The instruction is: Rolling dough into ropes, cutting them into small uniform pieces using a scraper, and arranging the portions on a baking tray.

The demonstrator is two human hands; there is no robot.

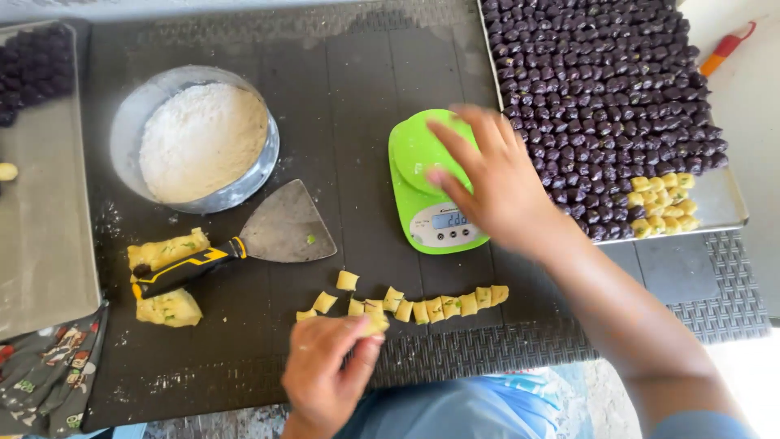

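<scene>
Weighing step: a cut piece of yellow dough [374, 325] is pinched between the fingers [357, 335] of the left hand [325, 370], which are closed narrowly around it at the near end of the cut row.
Left hand position: it is held low over the front edge of the dark mat [366, 89], just beside the row of yellow dough pieces [431, 307].
Right hand: the right hand [496, 183] is spread over the green kitchen scale [426, 183], its fingers [455, 146] wide and loose; whether anything is held beneath the palm cannot be told.
Scale: its display faces the person and is lit; part of the platform is hidden by the right hand.
Step judged: portions appear to be checked on the scale one at a time, with the next piece already picked up.
Next move calls for: the platform to be freed, and the pinched piece to be set on its middle without being squashed.
Cut stock: two larger dough blocks [166, 280] lie at the left under the handle of a metal scraper [260, 240].
Further out: a bowl of flour [199, 138] stands behind the scraper; a tray [719, 203] at the right carries rows of dark purple balls [601, 89] and a few yellow ones [665, 203].
Worktop edge: a second tray [45, 219] lies at the far left.
</scene>
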